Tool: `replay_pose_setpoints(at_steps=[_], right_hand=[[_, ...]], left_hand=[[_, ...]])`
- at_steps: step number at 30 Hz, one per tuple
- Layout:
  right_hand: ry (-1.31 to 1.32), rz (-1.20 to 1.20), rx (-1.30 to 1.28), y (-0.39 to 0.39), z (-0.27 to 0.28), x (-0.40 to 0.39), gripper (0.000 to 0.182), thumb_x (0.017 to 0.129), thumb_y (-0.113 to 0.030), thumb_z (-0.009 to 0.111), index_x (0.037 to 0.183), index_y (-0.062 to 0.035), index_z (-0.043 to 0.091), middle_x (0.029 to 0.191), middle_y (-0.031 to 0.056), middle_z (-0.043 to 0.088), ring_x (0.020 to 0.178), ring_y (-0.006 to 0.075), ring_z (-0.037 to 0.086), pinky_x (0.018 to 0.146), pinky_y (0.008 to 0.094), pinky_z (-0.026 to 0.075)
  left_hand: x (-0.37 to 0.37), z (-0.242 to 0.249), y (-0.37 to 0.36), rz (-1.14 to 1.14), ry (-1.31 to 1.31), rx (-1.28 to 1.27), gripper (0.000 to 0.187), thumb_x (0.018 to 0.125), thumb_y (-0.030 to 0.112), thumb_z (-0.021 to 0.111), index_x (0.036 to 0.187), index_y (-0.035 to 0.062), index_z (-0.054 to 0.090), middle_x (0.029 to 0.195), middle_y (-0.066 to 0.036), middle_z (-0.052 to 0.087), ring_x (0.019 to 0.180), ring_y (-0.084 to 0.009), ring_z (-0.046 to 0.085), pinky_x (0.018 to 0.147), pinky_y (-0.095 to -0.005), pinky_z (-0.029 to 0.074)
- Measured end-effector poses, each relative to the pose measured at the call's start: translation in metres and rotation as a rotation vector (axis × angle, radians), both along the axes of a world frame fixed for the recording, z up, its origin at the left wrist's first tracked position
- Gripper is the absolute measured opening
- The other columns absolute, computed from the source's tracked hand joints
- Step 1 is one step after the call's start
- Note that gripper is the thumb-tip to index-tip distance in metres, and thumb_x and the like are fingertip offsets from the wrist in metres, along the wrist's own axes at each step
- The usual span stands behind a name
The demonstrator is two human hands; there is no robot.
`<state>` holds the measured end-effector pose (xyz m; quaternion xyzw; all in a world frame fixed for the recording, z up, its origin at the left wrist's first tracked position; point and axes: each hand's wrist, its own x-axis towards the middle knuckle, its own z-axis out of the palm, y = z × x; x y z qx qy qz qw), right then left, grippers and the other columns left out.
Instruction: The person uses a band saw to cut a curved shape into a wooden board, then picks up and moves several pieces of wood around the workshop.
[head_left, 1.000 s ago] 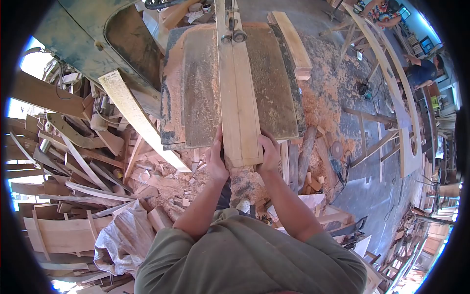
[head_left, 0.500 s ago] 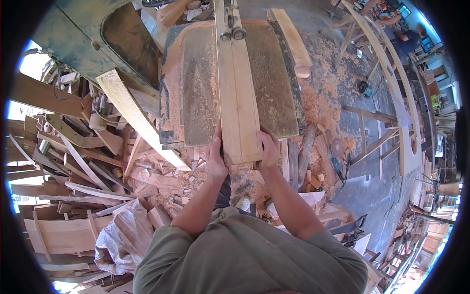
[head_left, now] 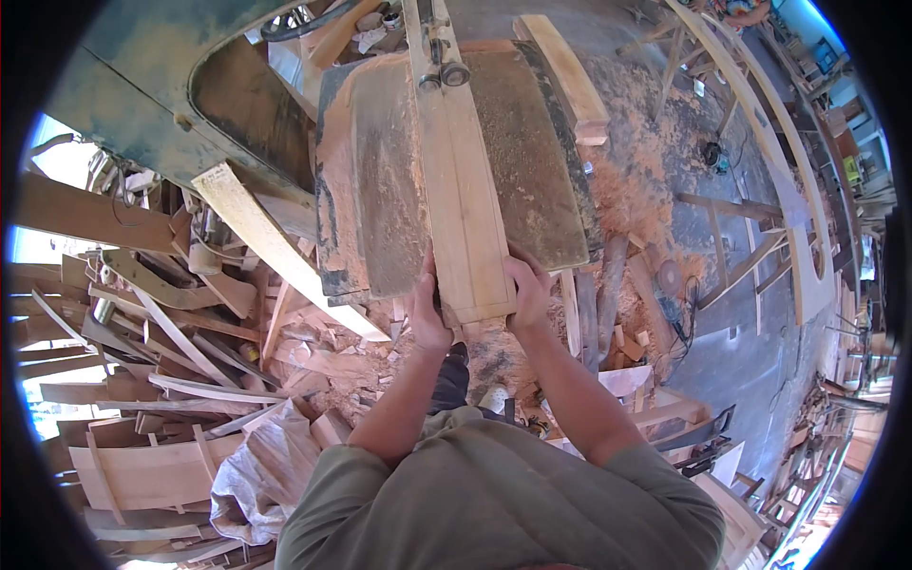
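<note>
A long pale wooden plank (head_left: 464, 204) with lines marked along it lies on the sawdust-covered saw table (head_left: 532, 180), its near end overhanging the front edge. My left hand (head_left: 429, 309) grips the plank's left side near that end. On the opposite side, my right hand (head_left: 529, 293) has its fingers around the right edge. At the far end, the machine's guide wheels (head_left: 444, 75) sit over the plank; the blade itself cannot be made out.
The green machine body (head_left: 142, 85) stands left of the table. A curved offcut (head_left: 275, 242) leans beside it, above piled wood scraps. A thick timber (head_left: 565, 81) lies to the right. Further right, a curved wooden frame (head_left: 760, 123) rests on trestles, with a power tool (head_left: 674, 309) on the floor.
My view has turned slightly, so the table and plank appear a little tilted. Both hands keep their hold on the plank. A person at the upper right has mostly left the view.
</note>
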<state>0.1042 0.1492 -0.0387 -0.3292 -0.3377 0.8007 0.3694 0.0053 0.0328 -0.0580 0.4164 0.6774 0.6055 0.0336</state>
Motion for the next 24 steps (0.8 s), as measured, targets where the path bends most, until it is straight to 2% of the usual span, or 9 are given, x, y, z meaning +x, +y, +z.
replay_pose_setpoints(at_steps=[1,3,7,9,13,15,18,21,24], right_hand=[[0.002,-0.004,-0.003,0.0,-0.001,0.0,0.044,0.083,-0.01,0.057,0.122,0.0116,0.058,0.117,0.0161,0.064,0.107,0.0207,0.06,0.096,0.031,0.044],[-0.011,-0.003,-0.005,0.0,-0.002,0.0,0.045,0.083,-0.01,0.057,0.123,0.0112,0.058,0.118,0.0158,0.064,0.107,0.0202,0.059,0.096,0.031,0.044],[-0.028,0.003,-0.002,0.002,-0.001,-0.001,0.046,0.083,-0.011,0.058,0.123,0.0108,0.058,0.118,0.0155,0.064,0.108,0.0201,0.059,0.096,0.0307,0.044],[-0.037,0.008,0.033,0.003,-0.001,-0.002,0.046,0.083,-0.011,0.058,0.123,0.0105,0.058,0.119,0.0153,0.064,0.108,0.0202,0.059,0.097,0.0304,0.043],[-0.033,0.0,0.026,0.004,-0.003,-0.003,0.046,0.083,-0.012,0.058,0.123,0.0106,0.058,0.118,0.0154,0.064,0.108,0.0205,0.059,0.096,0.0305,0.043],[-0.073,-0.001,0.029,0.005,-0.001,-0.004,0.046,0.083,-0.012,0.058,0.123,0.0106,0.058,0.117,0.0156,0.064,0.107,0.0205,0.059,0.095,0.0304,0.044],[-0.052,-0.016,-0.008,0.004,0.0,-0.006,0.045,0.083,-0.011,0.058,0.122,0.0107,0.059,0.115,0.0156,0.065,0.106,0.0206,0.06,0.094,0.03,0.045],[-0.076,-0.025,0.026,0.004,0.004,-0.008,0.047,0.081,-0.015,0.06,0.121,0.0095,0.059,0.11,0.0146,0.066,0.1,0.0208,0.063,0.088,0.0292,0.048],[-0.079,-0.018,-0.007,0.004,0.008,-0.008,0.045,0.082,-0.016,0.06,0.119,0.0096,0.06,0.11,0.0146,0.066,0.1,0.0211,0.062,0.089,0.0293,0.048]], left_hand=[[0.001,0.003,0.001,-0.004,0.002,-0.003,0.046,0.091,0.001,0.045,0.133,-0.016,0.042,0.14,-0.028,0.047,0.12,-0.0351,0.057,0.099,-0.0388,0.045],[0.002,0.01,0.005,-0.198,-0.63,0.23,0.054,0.101,0.019,0.025,0.144,-0.0134,0.029,0.147,-0.022,0.04,0.137,-0.0248,0.037,0.114,-0.0336,0.025],[0.0,0.005,0.004,-0.2,-0.592,0.234,0.054,0.101,0.018,0.024,0.144,-0.0136,0.029,0.147,-0.022,0.041,0.137,-0.025,0.038,0.114,-0.0336,0.025],[-0.003,-0.008,0.002,-0.04,-0.211,0.08,0.047,0.09,0.004,0.046,0.133,-0.0161,0.043,0.138,-0.028,0.05,0.121,-0.0334,0.057,0.1,-0.0384,0.044],[-0.005,-0.006,0.003,-0.064,-0.12,-0.007,0.049,0.095,0.01,0.038,0.137,-0.0153,0.039,0.143,-0.025,0.046,0.128,-0.0304,0.05,0.105,-0.0377,0.039],[-0.004,-0.005,0.01,-0.177,-0.724,0.258,0.052,0.1,0.015,0.023,0.14,-0.016,0.034,0.148,-0.024,0.039,0.136,-0.026,0.04,0.112,-0.0342,0.029],[-0.001,0.0,0.009,-0.166,-0.791,0.211,0.056,0.1,0.021,0.023,0.144,-0.0128,0.031,0.151,-0.019,0.035,0.139,-0.0246,0.035,0.115,-0.0358,0.026],[-0.004,-0.003,0.008,-0.193,-0.789,0.23,0.056,0.1,0.021,0.024,0.144,-0.0129,0.03,0.15,-0.019,0.036,0.138,-0.025,0.036,0.115,-0.0356,0.026],[-0.004,0.003,0.011,-0.188,-0.809,0.248,0.056,0.1,0.022,0.024,0.144,-0.0128,0.031,0.15,-0.019,0.037,0.138,-0.0247,0.036,0.115,-0.0354,0.025]])
